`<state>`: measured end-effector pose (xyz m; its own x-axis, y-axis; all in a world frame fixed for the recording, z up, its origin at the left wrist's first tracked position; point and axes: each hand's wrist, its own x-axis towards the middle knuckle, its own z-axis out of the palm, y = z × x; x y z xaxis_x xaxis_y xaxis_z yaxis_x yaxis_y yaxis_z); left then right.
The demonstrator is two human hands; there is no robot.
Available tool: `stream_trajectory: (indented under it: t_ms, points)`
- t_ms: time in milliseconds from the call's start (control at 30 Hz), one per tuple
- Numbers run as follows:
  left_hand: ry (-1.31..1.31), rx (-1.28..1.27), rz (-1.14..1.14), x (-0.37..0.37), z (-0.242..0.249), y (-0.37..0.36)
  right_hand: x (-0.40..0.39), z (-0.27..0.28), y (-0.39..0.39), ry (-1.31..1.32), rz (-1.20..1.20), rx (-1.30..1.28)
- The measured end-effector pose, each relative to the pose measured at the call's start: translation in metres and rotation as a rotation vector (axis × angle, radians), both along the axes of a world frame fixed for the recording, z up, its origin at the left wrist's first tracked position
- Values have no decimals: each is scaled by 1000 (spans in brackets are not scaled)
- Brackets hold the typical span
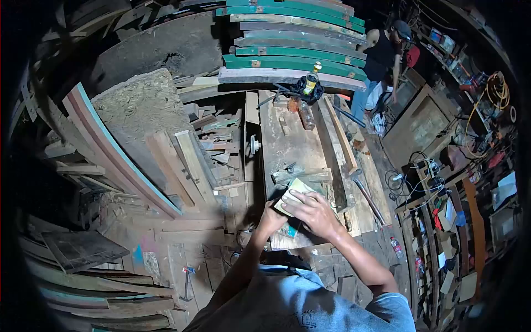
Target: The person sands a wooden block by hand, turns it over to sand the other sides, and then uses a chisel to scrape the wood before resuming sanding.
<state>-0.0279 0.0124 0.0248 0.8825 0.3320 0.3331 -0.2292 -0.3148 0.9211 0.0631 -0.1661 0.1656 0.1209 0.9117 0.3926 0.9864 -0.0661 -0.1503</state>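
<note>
Held a pale yellow block [291, 195] over the near part of the wooden tabletop [293, 146]; could not tell whether touching it. Clasped the block with the right hand [315, 214], fingers bent across its upper face and set fairly close together. Had the left hand [270, 217] at its near left edge, with most of the fingers hidden; could not tell how far closed. Saw a short board [310, 176] lying crosswise just beyond the block. Noted a long plank [340, 135] toward the right, with a dark rod [369, 200] near its closer end. Spotted a plastic bottle [306, 116] lying at the far end, near a yellow-labelled bottle [311, 84].
</note>
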Motion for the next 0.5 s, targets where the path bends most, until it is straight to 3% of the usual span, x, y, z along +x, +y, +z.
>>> stream_trajectory:
  t_ms: [33, 100, 133, 200, 233, 300, 367, 500]
  points:
    - [83, -20, 7, -1, 3, 0, 8, -9, -5, 71, -43, -157]
    - [244, -57, 18, 3, 14, -2, 18, -5, 5, 64, -197, 98]
    - [191, -87, 46, 9, 0, -4, 10, 0, 7, 96, -265, 98]
    - [26, -8, 80, 8, -29, -3, -1, -13, 3, 34, -134, -25]
    - [-53, 36, 89, 4, -14, -1, -7, -9, 1, 35, -30, -79]
    - [81, -67, 17, -7, -3, 1, 1, -7, 2, 90, 38, -35]
    - [180, -101, 23, -6, -12, 0, 4, 2, 3, 127, -142, 40]
    - [153, -152, 96, -6, 4, -6, -9, -4, 10, 130, -186, 75]
